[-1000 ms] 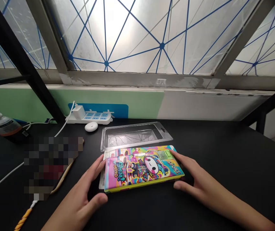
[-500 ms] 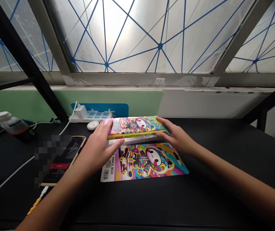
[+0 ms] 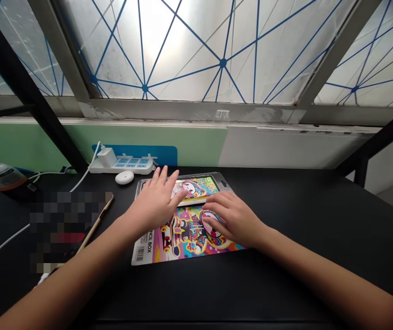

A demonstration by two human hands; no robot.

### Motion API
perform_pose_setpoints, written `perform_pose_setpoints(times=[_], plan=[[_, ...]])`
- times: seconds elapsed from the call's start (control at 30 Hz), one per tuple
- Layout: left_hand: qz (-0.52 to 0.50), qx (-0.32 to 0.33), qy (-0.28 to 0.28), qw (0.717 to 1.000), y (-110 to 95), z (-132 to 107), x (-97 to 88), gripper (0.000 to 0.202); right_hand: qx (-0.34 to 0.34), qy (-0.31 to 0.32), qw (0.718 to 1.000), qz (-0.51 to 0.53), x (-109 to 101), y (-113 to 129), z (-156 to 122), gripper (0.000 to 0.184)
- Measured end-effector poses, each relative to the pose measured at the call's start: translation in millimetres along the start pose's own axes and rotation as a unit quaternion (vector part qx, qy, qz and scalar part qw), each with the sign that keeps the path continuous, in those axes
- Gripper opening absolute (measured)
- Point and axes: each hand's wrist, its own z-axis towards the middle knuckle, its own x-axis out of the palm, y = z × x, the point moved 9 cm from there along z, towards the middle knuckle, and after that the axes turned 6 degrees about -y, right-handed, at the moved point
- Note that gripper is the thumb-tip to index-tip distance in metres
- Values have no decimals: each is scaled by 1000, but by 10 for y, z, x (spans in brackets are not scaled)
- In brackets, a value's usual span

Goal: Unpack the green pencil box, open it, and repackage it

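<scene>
Two bare hands lie palm-down, neither grip pinching anything. The left hand [image 3: 155,200] is spread, its fingertips reaching over the near edge of the colourful pencil box [image 3: 196,186]. The right hand [image 3: 232,220] is loosely curved, its fingers resting on the printed card backing [image 3: 146,243]. The pencil box lies flat in a clear plastic blister tray [image 3: 224,182], and the card sits directly in front of the tray on the black bench [image 3: 302,229]. Farther left stand a white power strip [image 3: 122,166] with a plugged-in charger [image 3: 107,158], a small round white case [image 3: 124,177], and a plastic bottle [image 3: 0,176] lying on its side.
</scene>
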Motion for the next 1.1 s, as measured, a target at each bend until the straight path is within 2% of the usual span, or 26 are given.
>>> perform_pose_setpoints(times=[0.1, 0.2, 0.3, 0.4, 0.6, 0.67, 0.77, 0.83, 0.9, 1.1], plan=[[-14, -10, 21, 1000, -82, 285, 167, 81, 23, 57, 998, 19, 181, 119, -18, 35], [6, -17, 9, 1000, -27, 469, 326, 83, 80, 84, 993, 5, 290, 95, -46, 50], [22, 5, 7, 1000, 47, 524, 403, 81, 136, 85, 987, -22, 308, -34, -70, 38], [26, 21, 17, 999, 115, 511, 408, 78, 180, 66, 980, -46, 292, -178, -83, 31], [11, 24, 31, 999, 244, 519, 360, 77, 189, 57, 979, -43, 318, -223, -70, 30], [-1, 40, 45, 998, 283, 524, 349, 79, 195, 61, 979, 2, 264, -231, -71, 30], [-23, 64, 72, 995, 341, 515, 335, 82, 205, 88, 966, 128, 135, -287, -90, 33], [-33, 70, 78, 994, 370, 506, 319, 83, 218, 86, 950, 204, 4, -405, -104, 37], [-38, 73, 78, 994, 373, 499, 302, 83, 240, 78, 940, 229, -97, -619, -134, 40], [-59, 79, 110, 989, 315, 435, 257, 82, 347, 79, 928, 106, -147, -1544, -421, 56]])
